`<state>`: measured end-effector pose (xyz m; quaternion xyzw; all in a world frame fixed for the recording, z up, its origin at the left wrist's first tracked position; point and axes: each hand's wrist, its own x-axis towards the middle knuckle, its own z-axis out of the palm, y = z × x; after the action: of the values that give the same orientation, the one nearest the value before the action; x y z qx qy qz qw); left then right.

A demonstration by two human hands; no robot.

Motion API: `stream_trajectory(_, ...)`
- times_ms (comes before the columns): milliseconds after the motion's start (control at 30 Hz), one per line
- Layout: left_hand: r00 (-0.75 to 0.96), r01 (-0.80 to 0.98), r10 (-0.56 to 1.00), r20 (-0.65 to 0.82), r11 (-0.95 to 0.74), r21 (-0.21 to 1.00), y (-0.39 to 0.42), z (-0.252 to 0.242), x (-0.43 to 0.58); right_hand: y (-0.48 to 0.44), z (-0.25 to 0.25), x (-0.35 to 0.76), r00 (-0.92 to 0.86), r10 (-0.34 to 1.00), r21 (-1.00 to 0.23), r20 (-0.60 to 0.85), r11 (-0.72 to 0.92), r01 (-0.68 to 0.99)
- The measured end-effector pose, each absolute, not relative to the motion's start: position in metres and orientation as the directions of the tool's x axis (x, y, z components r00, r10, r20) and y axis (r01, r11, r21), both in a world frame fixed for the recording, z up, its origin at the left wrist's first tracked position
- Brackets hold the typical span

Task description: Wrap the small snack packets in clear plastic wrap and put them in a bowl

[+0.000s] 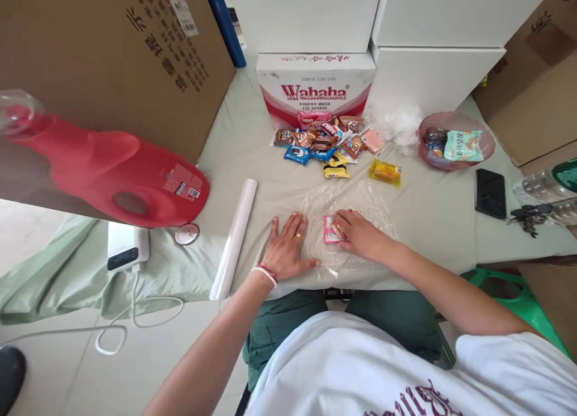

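My left hand (287, 246) lies flat with fingers spread on the cloth, at the left edge of a sheet of clear plastic film (367, 208). On that film rests a pink snack packet (331, 231). My right hand (358, 235) is closed over a small red-and-gold wrapped snack (338, 229) on top of the packet, and its palm hides part of both. Beyond the film sits a yellow snack packet (385, 172). A pile of mixed wrapped snacks (322, 140) lies farther back.
Left of my hands lies a white roll (234, 238), with a red jug (126, 169) and white power bank (127, 246) past it. A Wahaha carton (315, 82) stands behind the snacks. On the right are a pink bowl (428, 154) of snacks, a phone (490, 193) and keys (532, 216).
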<state>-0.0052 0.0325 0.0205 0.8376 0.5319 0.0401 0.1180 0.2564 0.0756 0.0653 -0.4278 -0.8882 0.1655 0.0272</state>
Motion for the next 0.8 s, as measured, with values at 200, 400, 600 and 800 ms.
stream_trajectory(200, 0.423, 0.872, 0.9, 0.107, -0.437, 0.22, 0.019, 0.02, -0.009, 0.079, 0.083, 0.266, -0.594, 0.761, -0.229, -0.262, 0.549, 0.804)
stream_trajectory(400, 0.58, 0.786, 0.814, 0.028, -0.568, 0.245, 0.022, 0.03, -0.01, 0.082, 0.093, 0.262, -0.583, 0.757, -0.19, -0.296, 0.551, 0.813)
stream_trajectory(600, 0.525, 0.84, 0.84, -0.139, -0.484, 0.246, 0.033, 0.028, -0.016, 0.101, 0.092, 0.257, -0.695, 0.665, -0.336, -0.275, 0.611, 0.717)
stream_trajectory(800, 0.545, 0.824, 0.83, -0.12, -0.503, 0.263, 0.029, 0.024, -0.019, 0.173, 0.103, 0.275, -0.485, 0.847, -0.208, -0.216, 0.446, 0.871)
